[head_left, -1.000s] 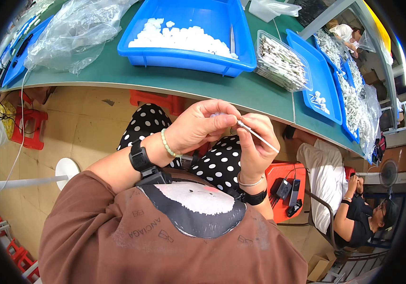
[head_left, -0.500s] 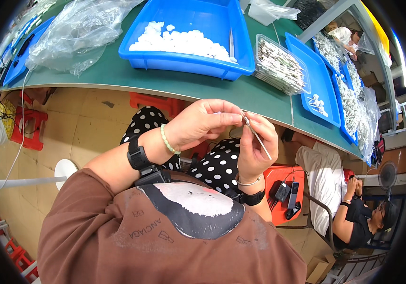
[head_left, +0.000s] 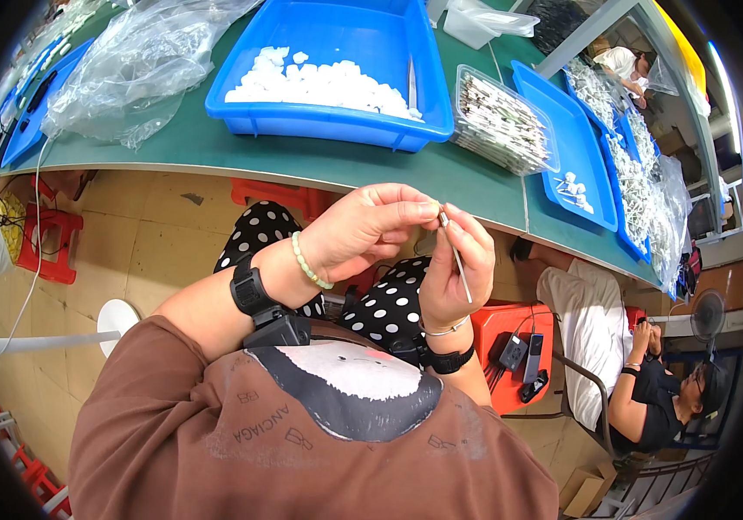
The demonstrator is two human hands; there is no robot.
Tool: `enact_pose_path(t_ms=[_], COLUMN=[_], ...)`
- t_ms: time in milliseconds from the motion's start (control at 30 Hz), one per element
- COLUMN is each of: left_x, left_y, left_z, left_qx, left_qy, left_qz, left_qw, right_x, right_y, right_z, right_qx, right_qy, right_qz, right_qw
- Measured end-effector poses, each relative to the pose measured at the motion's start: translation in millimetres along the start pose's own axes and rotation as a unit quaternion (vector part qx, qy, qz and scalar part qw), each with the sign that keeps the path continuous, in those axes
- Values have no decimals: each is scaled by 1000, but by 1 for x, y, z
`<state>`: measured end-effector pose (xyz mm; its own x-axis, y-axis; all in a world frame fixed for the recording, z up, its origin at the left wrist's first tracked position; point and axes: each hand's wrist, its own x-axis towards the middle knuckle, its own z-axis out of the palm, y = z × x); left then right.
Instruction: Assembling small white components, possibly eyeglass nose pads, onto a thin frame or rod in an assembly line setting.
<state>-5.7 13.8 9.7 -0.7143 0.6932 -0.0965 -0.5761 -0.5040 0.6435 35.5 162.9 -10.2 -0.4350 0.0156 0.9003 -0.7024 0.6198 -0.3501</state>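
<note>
My left hand point(head_left: 370, 227) is pinched at the upper end of a thin metal rod point(head_left: 462, 274); what sits between its fingertips is too small and covered to make out. My right hand point(head_left: 458, 270) grips the rod near its wider top, and the slim end points down toward me. Both hands meet in front of the table's edge, above my lap. Beyond them on the table stands a blue bin point(head_left: 330, 126) with a heap of small white pieces point(head_left: 315, 87) and a slim metal tool point(head_left: 412, 84) along its right side.
Right of the bin sits a clear box of thin rods point(head_left: 503, 121). Farther right, a blue tray point(head_left: 562, 160) holds a few white-headed parts point(head_left: 573, 192). A plastic bag point(head_left: 137, 74) lies at the left. Beside me stands a red stool point(head_left: 510, 325) with small devices; a person point(head_left: 649, 390) sits beyond.
Both hands stay together on the rod, and the right hand has tilted it a little more upright. The whole view has shifted slightly.
</note>
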Motion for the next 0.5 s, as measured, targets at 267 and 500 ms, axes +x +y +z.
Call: enact_pose_path(t_ms=[267,500], left_x=[-2,0], left_y=[-3,-6], left_z=[-2,-3], left_qx=[-19,-13], left_qy=[3,-5], left_qz=[1,4], left_qw=[1000,1000], right_x=[-2,-6], right_y=[-1,1], right_z=[4,4], right_qx=[12,26], right_qy=[9,19], right_qz=[12,34], right_qw=[1000,999])
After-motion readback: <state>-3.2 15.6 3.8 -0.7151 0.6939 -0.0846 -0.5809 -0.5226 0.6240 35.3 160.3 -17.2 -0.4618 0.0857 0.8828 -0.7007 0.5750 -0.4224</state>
